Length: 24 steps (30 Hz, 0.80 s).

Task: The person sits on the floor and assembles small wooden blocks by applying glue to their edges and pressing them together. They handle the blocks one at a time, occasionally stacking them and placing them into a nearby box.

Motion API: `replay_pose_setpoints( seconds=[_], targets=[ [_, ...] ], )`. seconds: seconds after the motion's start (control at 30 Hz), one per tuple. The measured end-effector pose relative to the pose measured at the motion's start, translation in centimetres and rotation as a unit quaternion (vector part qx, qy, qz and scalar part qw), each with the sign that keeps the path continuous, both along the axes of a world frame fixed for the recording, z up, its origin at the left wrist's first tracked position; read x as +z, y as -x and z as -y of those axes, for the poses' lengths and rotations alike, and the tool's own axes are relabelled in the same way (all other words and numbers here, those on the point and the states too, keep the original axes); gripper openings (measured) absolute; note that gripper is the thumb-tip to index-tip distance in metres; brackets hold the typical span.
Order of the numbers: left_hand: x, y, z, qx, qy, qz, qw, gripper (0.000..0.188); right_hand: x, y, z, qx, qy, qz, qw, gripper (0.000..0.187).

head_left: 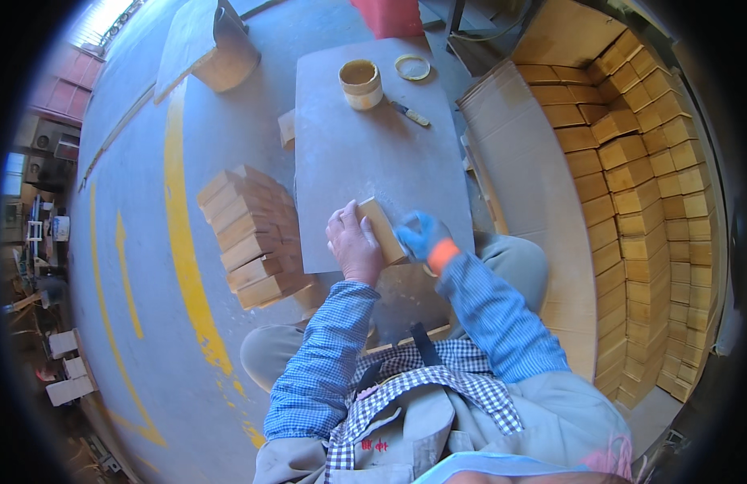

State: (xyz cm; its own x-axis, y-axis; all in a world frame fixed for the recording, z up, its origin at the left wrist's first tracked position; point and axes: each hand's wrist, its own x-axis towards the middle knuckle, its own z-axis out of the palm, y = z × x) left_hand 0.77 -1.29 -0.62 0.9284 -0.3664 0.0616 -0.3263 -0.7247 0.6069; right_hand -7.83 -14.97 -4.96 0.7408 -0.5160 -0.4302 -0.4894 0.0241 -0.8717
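Observation:
A pale wooden block (380,229) stands on the near part of the low grey table (341,161), tilted a little. My bare left hand (356,242) is closed around its left side. At the block's right edge is my right hand (420,237), in a blue glove with an orange cuff. Its fingers are curled, and whatever they hold is hidden. Light dust lies on the tabletop just beyond the block. Toward the far end are an open round tub (362,87) with yellowish stains, a round lid (412,68) and a small putty knife (412,114).
A pile of wooden blocks (251,234) rises left of the table. On the right, a large cardboard box (543,153) holds many stacked yellowish blocks (631,181). A bucket-like container (232,66) with a board against it stands far left, beside a yellow floor line (180,218).

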Motion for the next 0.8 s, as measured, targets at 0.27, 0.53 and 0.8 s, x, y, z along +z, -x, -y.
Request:
replay_pose_setpoints(
  seconds=[0.27,0.53,0.8],
  targets=[
    [0.1,-0.1,-0.2,-0.011,-0.008,-0.005,1.0,0.042,0.3,-7.8,1.9,0.026,0.099,0.011,0.995,0.027],
    [-0.1,0.2,0.0,-0.002,-0.007,0.016,1.0,0.042,0.8,2.6,-0.8,0.005,-0.057,0.001,0.998,0.031],
    [0.3,-0.3,0.2,0.004,0.0,0.002,1.0,0.041,1.9,-7.1,0.8,-0.013,0.143,0.08,0.986,0.03]
  ],
)
